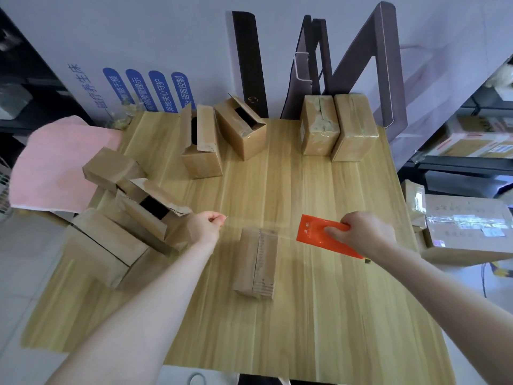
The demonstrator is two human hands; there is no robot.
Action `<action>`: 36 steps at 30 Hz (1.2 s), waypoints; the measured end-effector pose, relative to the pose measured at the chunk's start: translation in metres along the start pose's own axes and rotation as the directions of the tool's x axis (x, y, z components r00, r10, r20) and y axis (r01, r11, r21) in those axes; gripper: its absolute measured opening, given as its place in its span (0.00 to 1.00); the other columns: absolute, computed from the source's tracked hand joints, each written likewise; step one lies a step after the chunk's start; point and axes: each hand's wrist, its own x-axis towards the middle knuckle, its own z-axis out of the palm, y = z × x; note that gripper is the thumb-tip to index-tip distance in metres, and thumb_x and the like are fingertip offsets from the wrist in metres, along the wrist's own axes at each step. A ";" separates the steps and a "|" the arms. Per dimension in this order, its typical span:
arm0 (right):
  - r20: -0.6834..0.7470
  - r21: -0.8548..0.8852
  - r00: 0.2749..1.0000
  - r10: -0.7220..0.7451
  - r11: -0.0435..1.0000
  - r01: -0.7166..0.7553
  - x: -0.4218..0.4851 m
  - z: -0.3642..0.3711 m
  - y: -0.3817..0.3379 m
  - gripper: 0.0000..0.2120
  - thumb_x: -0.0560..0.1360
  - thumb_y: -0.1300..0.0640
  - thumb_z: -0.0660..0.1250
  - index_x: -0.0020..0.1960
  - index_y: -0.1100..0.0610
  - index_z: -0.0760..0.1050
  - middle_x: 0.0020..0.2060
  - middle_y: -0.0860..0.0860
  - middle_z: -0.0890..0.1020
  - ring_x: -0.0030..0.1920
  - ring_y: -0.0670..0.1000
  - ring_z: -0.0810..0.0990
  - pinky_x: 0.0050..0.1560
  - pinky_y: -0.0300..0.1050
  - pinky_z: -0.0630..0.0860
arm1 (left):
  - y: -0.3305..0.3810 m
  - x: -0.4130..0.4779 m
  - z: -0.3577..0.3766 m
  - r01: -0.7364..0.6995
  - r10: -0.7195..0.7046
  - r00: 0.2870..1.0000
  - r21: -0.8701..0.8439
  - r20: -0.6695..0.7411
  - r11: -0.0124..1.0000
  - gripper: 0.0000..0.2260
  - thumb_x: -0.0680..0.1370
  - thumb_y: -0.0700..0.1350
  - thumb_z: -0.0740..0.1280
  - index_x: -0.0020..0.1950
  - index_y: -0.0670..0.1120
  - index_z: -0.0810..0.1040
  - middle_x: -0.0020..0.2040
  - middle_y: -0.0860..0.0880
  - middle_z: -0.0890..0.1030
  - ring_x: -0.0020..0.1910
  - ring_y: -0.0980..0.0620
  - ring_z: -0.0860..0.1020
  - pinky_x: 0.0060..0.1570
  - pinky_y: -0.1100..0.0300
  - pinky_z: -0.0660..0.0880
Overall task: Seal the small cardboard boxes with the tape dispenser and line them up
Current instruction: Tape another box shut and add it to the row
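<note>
Small brown cardboard box (256,262): lies at the middle of the pale wood-grain table (333,315), between the two forearms, with its top flaps folded shut along a seam that runs away from the person.
Tape: a strip of clear tape (261,225) is pulled taut from left to right over the far end of that box; whether it touches the cardboard I cannot tell.
Left hand (206,223): thumb and forefinger pinch the free end of the strip, and the other fingers are curled in.
Right hand (361,232): fingers are wrapped round the flat orange plastic tape dispenser (316,234), with the thumb lying on its face.
Handling: the box is probably light, with thin corrugated walls that dent under a squeeze, and it may slide on the smooth tabletop. It is best steadied by its side walls or by pressing flat on the flaps. The tape is thin and sticky, so it will likely crease or cling to itself if it goes slack.
Other boxes: two taped boxes (319,129) stand side by side at the far right. Two open boxes (241,126) sit at the far centre, and more are piled at the left.
Textures: matte kraft card, glossy film, and a soft pink cloth (63,168) off the left edge.
</note>
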 end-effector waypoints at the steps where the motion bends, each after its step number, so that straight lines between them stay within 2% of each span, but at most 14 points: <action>1: 0.006 -0.025 1.000 0.000 1.000 0.000 0.003 0.003 -0.001 0.19 0.73 0.34 0.61 0.41 0.49 0.76 0.34 0.46 0.79 0.25 0.46 0.78 0.26 0.38 0.72 | -0.005 0.001 0.004 0.024 -0.024 1.000 -0.015 0.001 1.000 0.03 0.76 0.43 0.71 0.43 0.44 0.83 0.35 0.50 0.81 0.32 0.57 0.76 0.34 0.64 0.70; 4: 0.007 -0.080 1.000 0.005 0.997 -0.004 0.013 0.012 -0.003 0.20 0.74 0.34 0.60 0.41 0.51 0.77 0.34 0.47 0.79 0.26 0.46 0.76 0.32 0.41 0.75 | -0.016 0.004 0.017 0.062 -0.062 0.998 -0.050 0.003 0.997 0.03 0.75 0.42 0.71 0.41 0.47 0.81 0.39 0.47 0.84 0.38 0.50 0.81 0.43 0.58 0.76; 7: 0.018 -0.096 1.000 0.018 0.995 -0.017 0.021 0.021 -0.005 0.20 0.74 0.34 0.60 0.42 0.51 0.77 0.34 0.46 0.78 0.26 0.46 0.75 0.29 0.39 0.71 | -0.025 0.004 0.031 0.101 -0.101 0.995 -0.093 0.010 0.991 0.03 0.75 0.40 0.71 0.45 0.43 0.84 0.43 0.45 0.85 0.43 0.45 0.82 0.51 0.55 0.78; 11: 0.006 -0.122 1.000 0.002 0.993 -0.002 0.030 0.037 -0.017 0.20 0.74 0.34 0.60 0.42 0.51 0.76 0.33 0.45 0.76 0.33 0.49 0.76 0.28 0.39 0.64 | -0.035 -0.002 0.051 0.159 -0.156 0.987 -0.134 0.035 0.978 0.05 0.76 0.40 0.70 0.48 0.43 0.85 0.47 0.45 0.85 0.43 0.49 0.81 0.48 0.58 0.76; 14: 0.000 -0.156 0.999 -0.034 0.987 0.033 0.031 0.049 -0.033 0.20 0.74 0.35 0.60 0.40 0.52 0.75 0.31 0.45 0.74 0.35 0.51 0.76 0.27 0.40 0.60 | -0.038 -0.014 0.066 0.197 -0.190 0.980 -0.145 0.061 0.970 0.06 0.77 0.41 0.69 0.50 0.43 0.84 0.49 0.45 0.85 0.42 0.52 0.78 0.46 0.62 0.71; 18: -0.056 -0.182 0.998 -0.024 0.983 0.014 0.028 0.054 -0.050 0.20 0.73 0.39 0.60 0.31 0.52 0.66 0.26 0.46 0.72 0.26 0.48 0.69 0.26 0.39 0.59 | -0.038 -0.019 0.071 0.157 -0.148 0.984 -0.092 0.098 0.983 0.10 0.79 0.42 0.65 0.58 0.43 0.82 0.57 0.45 0.83 0.54 0.48 0.79 0.50 0.63 0.69; 21: -0.077 -0.200 0.997 -0.030 0.980 0.014 0.024 0.053 -0.055 0.20 0.74 0.40 0.60 0.30 0.52 0.65 0.25 0.46 0.71 0.25 0.47 0.67 0.25 0.38 0.58 | -0.034 -0.017 0.069 0.228 -0.216 0.971 -0.119 0.105 0.966 0.16 0.81 0.40 0.60 0.70 0.40 0.71 0.64 0.44 0.77 0.60 0.49 0.75 0.52 0.67 0.64; 23: -0.075 -0.196 0.997 -0.028 0.981 0.012 0.022 0.054 -0.057 0.20 0.75 0.41 0.59 0.30 0.52 0.65 0.25 0.46 0.71 0.24 0.47 0.66 0.25 0.38 0.57 | -0.032 -0.018 0.067 0.200 -0.195 0.980 -0.167 0.047 0.965 0.17 0.81 0.37 0.58 0.70 0.39 0.70 0.63 0.41 0.78 0.62 0.44 0.75 0.51 0.65 0.69; 25: -0.069 -0.191 0.997 -0.028 0.981 0.015 0.020 0.056 -0.058 0.21 0.76 0.40 0.59 0.30 0.52 0.65 0.26 0.46 0.71 0.25 0.47 0.67 0.25 0.38 0.58 | -0.031 -0.025 0.065 0.131 -0.139 0.990 -0.186 -0.032 0.974 0.14 0.82 0.42 0.58 0.64 0.40 0.76 0.56 0.44 0.82 0.58 0.44 0.78 0.55 0.57 0.73; 27: -0.067 -0.189 0.997 -0.039 0.982 0.026 0.019 0.055 -0.060 0.21 0.76 0.40 0.58 0.31 0.51 0.65 0.26 0.46 0.71 0.25 0.47 0.67 0.25 0.39 0.58 | -0.033 -0.038 0.064 0.086 -0.083 0.996 -0.190 0.023 0.978 0.14 0.81 0.52 0.59 0.54 0.44 0.79 0.45 0.54 0.81 0.50 0.49 0.79 0.48 0.57 0.71; 28: -0.067 -0.193 0.997 -0.049 0.981 0.035 0.019 0.054 -0.061 0.21 0.77 0.40 0.58 0.31 0.51 0.64 0.27 0.46 0.71 0.26 0.48 0.68 0.25 0.39 0.58 | -0.035 -0.046 0.066 0.071 -0.050 0.993 -0.219 0.103 0.973 0.13 0.80 0.54 0.61 0.54 0.47 0.79 0.43 0.59 0.80 0.49 0.53 0.78 0.46 0.59 0.70; 31: -0.043 -0.210 0.995 -0.094 0.974 0.083 0.018 0.048 -0.066 0.19 0.77 0.42 0.58 0.33 0.52 0.65 0.27 0.46 0.69 0.30 0.50 0.72 0.27 0.40 0.61 | -0.041 -0.060 0.069 0.035 0.040 0.973 -0.319 0.226 0.947 0.11 0.78 0.52 0.66 0.58 0.51 0.77 0.48 0.60 0.82 0.49 0.60 0.80 0.47 0.64 0.72; 33: -0.031 -0.238 0.989 -0.145 0.962 0.133 0.017 0.045 -0.071 0.15 0.78 0.44 0.58 0.37 0.52 0.67 0.28 0.46 0.68 0.34 0.52 0.73 0.29 0.41 0.62 | -0.043 -0.061 0.069 0.036 0.051 0.973 -0.366 0.225 0.930 0.10 0.79 0.51 0.65 0.58 0.51 0.76 0.49 0.57 0.82 0.49 0.61 0.80 0.48 0.64 0.74; 36: -0.034 -0.311 0.980 -0.197 0.934 0.177 0.019 0.042 -0.084 0.12 0.78 0.49 0.58 0.38 0.53 0.68 0.28 0.47 0.67 0.33 0.52 0.72 0.27 0.40 0.57 | -0.042 -0.060 0.067 0.017 0.067 0.975 -0.368 0.214 0.930 0.09 0.79 0.52 0.65 0.57 0.52 0.75 0.48 0.56 0.82 0.49 0.61 0.79 0.46 0.68 0.73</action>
